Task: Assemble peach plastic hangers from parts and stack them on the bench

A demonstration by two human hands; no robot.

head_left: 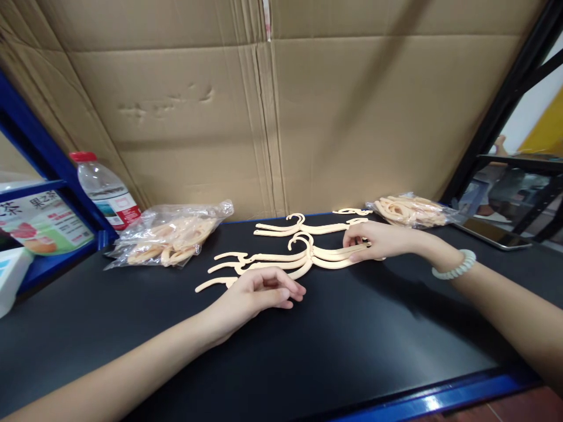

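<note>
Several cream plastic folding clothes hangers (336, 255) lie spread across the black tabletop, their hooks turned toward the back. My right hand (380, 241), with a pale beaded bracelet at the wrist, has its thumb and fingers closed around the right arm of a front hanger. My left hand (259, 292) hovers low in front of the hangers' left arms. Its fingers are loosely bent, thumb apart, and nothing shows between them; it partly covers the nearest hanger's left side. Farther back lies another hanger (323, 229), its right end partly behind my right hand.
Clear plastic bags of hangers lie at left (176, 237) and right (409, 210). A red-capped bottle (105, 190) leans by the blue frame at left. A dark phone-like device (495, 233) rests at right. A cardboard wall (308, 117) closes off the back.
</note>
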